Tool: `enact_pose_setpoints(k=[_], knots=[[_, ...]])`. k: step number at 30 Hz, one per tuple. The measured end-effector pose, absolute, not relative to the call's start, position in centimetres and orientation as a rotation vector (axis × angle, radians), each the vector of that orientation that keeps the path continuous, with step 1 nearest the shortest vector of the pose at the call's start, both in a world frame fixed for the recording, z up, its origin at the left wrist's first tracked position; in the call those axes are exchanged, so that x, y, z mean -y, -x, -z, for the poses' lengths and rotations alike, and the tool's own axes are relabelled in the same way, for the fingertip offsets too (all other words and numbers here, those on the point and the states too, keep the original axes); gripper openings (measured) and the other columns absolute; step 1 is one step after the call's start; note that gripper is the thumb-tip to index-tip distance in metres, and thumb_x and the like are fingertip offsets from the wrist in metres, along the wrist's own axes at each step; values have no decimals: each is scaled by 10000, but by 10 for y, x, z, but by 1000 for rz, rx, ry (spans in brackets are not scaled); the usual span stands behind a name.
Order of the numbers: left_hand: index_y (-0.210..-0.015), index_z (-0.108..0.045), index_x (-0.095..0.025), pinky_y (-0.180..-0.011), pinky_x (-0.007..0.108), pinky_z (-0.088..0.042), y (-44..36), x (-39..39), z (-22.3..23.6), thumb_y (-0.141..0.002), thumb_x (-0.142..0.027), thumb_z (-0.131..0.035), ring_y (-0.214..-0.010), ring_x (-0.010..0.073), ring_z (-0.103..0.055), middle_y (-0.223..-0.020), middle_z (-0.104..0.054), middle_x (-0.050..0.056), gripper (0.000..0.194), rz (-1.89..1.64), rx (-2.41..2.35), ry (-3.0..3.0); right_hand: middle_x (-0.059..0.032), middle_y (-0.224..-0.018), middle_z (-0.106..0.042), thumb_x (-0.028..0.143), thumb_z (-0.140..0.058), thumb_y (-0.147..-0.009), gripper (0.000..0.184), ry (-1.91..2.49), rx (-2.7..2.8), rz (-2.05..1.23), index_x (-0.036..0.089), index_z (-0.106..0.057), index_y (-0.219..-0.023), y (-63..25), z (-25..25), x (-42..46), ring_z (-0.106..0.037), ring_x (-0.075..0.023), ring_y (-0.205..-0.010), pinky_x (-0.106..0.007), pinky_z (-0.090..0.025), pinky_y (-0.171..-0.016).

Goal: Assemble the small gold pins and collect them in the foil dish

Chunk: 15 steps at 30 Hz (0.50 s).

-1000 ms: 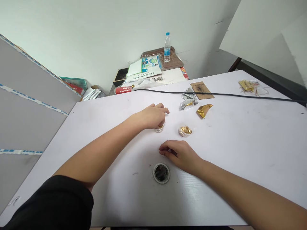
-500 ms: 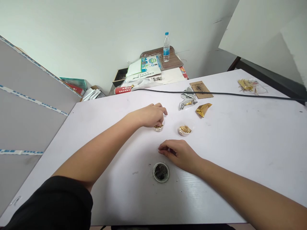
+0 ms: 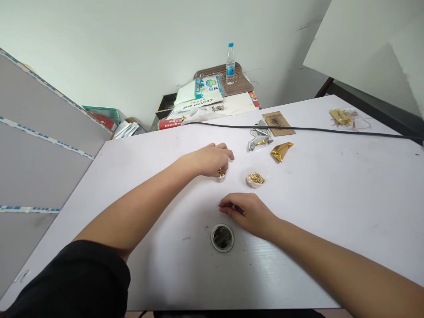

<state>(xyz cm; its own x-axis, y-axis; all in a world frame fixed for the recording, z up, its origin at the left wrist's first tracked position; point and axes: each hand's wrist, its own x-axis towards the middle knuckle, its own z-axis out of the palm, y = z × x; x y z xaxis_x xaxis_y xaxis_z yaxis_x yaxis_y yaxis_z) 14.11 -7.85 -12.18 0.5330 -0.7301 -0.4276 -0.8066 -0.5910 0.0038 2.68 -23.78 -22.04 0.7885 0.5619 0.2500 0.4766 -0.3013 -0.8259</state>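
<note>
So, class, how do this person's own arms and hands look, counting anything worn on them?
A plain black sleeve covers the left arm down to about the elbow, leaving the forearm bare. The right arm shows no sleeve in view. Left hand and right hand are both ungloved.

Blue-capped water bottle is stood upright on brown mat, near printed packaging. Black cable is run across white desk, over brown card. Round grommet is set in desk.
</note>
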Motion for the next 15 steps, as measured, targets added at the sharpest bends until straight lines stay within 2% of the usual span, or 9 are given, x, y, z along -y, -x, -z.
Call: enact_pose_setpoints(k=[8, 15], knots=[[-670, -732, -189, -946, 385, -393, -145, 74, 123, -749, -80, -585, -1290, 294, -443, -1417, -575, 37, 199, -651, -1368, 2634, -14, -794, -741, 144, -593, -885, 101, 1948, 785, -105, 205, -671, -866, -27, 218, 237, -615, -122, -605, -241, -472, -572], [-755, -774, -194, -977, 375, -431, -147, 68, 121, -799, -122, -604, -1271, 272, -478, -1375, -604, 51, 190, -669, -1340, 2761, -13, -799, -742, 128, -600, -884, 107, 1953, 778, -123, 205, -673, -874, -28, 219, 238, -631, -124, -624, -238, -477, -581]])
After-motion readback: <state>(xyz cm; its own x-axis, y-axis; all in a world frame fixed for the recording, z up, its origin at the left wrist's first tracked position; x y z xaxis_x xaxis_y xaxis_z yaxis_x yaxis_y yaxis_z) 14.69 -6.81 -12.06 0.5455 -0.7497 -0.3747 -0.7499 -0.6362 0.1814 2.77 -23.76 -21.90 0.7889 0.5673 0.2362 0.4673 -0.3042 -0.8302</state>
